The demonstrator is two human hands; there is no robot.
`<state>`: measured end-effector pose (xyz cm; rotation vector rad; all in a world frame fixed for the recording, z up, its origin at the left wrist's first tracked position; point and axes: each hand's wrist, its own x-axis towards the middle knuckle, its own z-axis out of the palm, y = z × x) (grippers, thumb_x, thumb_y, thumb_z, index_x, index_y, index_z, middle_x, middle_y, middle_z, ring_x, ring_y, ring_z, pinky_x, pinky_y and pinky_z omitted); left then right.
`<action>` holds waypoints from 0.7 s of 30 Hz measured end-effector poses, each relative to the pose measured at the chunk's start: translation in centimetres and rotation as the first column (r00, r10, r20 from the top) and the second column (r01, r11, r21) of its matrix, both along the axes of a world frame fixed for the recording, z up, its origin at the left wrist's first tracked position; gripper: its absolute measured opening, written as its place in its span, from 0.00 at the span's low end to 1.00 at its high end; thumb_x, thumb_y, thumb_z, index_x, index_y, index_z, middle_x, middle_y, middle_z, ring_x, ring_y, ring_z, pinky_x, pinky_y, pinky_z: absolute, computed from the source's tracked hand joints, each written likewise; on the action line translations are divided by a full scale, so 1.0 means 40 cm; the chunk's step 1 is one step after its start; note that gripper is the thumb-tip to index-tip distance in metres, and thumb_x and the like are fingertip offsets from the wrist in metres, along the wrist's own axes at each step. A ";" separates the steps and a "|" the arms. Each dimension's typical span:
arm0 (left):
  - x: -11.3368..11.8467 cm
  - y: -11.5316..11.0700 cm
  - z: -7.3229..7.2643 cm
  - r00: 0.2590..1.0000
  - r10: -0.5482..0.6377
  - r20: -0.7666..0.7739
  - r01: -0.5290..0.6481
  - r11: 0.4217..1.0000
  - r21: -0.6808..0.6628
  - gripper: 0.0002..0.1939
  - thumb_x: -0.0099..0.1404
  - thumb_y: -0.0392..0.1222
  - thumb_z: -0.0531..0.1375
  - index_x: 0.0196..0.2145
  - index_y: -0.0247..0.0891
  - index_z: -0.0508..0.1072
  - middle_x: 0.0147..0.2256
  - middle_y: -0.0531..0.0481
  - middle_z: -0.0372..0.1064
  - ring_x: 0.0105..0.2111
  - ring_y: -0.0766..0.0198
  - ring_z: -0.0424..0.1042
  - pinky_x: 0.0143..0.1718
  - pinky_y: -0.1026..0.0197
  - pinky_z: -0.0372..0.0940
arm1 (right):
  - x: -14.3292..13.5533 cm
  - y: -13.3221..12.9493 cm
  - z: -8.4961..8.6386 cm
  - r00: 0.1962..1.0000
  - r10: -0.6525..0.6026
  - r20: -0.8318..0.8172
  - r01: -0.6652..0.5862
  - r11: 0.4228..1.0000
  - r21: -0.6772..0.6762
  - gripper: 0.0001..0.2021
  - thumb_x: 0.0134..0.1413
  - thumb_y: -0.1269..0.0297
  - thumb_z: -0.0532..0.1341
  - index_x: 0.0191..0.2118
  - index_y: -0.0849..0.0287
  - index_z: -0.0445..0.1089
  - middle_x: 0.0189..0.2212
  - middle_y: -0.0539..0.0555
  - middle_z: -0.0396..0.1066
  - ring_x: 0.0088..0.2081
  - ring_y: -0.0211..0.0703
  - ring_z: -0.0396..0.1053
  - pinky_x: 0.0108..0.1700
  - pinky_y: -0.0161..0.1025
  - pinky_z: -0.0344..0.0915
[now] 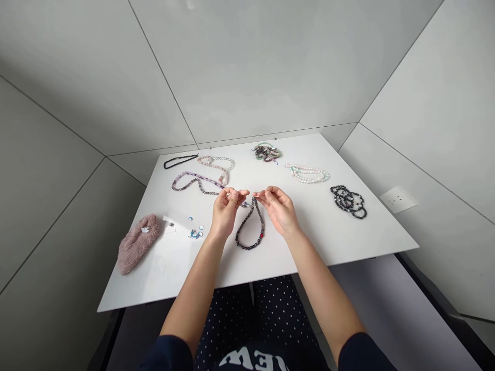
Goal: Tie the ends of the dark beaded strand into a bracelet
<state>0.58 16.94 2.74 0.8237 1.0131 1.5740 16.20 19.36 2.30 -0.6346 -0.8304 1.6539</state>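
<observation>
A strand of dark round beads (249, 248) with one red bead forms a drop-shaped loop between my forearms, its narrow top meeting the fingertips of my right hand. My right hand (281, 212) is closed in a pinch at that top end. Just left of it, my left hand (225, 212) is also pinched, thumb against fingers; whatever it grips is too fine to make out. A small gap separates the two sets of fingertips. Behind my left hand lies a purple and grey bead strand (189, 175), partly hidden by the fingers.
On the white table (309, 232) are a pink fluffy pouch (139, 242), blue-and-white scraps (196, 233), a black strand (180, 161), a pink and clear strand (216, 166), a mixed bead pile (266, 151), pale strands (308, 173) and black strands (348, 200). Grey walls enclose it.
</observation>
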 end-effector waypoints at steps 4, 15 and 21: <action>0.008 -0.003 0.011 0.998 -0.010 0.060 0.009 1.000 0.027 0.22 0.59 0.56 0.69 0.34 0.40 0.63 0.28 0.56 0.70 0.38 0.64 0.78 0.53 0.52 0.69 | 0.000 0.001 0.000 1.000 -0.001 -0.014 0.000 0.999 -0.032 0.12 0.47 0.56 0.73 0.35 0.53 0.73 0.31 0.49 0.74 0.40 0.43 0.76 0.58 0.50 0.67; 0.007 0.000 0.012 0.999 0.005 0.039 -0.008 0.998 0.059 0.22 0.60 0.57 0.67 0.35 0.42 0.60 0.22 0.61 0.56 0.19 0.75 0.56 0.25 0.66 0.63 | 0.000 0.002 0.000 0.999 -0.047 0.017 0.048 0.997 -0.062 0.14 0.44 0.55 0.73 0.34 0.53 0.72 0.26 0.46 0.66 0.32 0.37 0.66 0.46 0.46 0.74; 0.007 0.000 0.014 0.995 0.007 -0.098 0.003 0.995 0.104 0.22 0.61 0.57 0.67 0.33 0.41 0.60 0.21 0.61 0.57 0.18 0.75 0.52 0.20 0.67 0.54 | 0.006 0.012 -0.011 0.994 -0.104 0.020 0.106 0.989 -0.107 0.15 0.41 0.57 0.75 0.33 0.55 0.72 0.26 0.46 0.66 0.30 0.35 0.64 0.40 0.41 0.72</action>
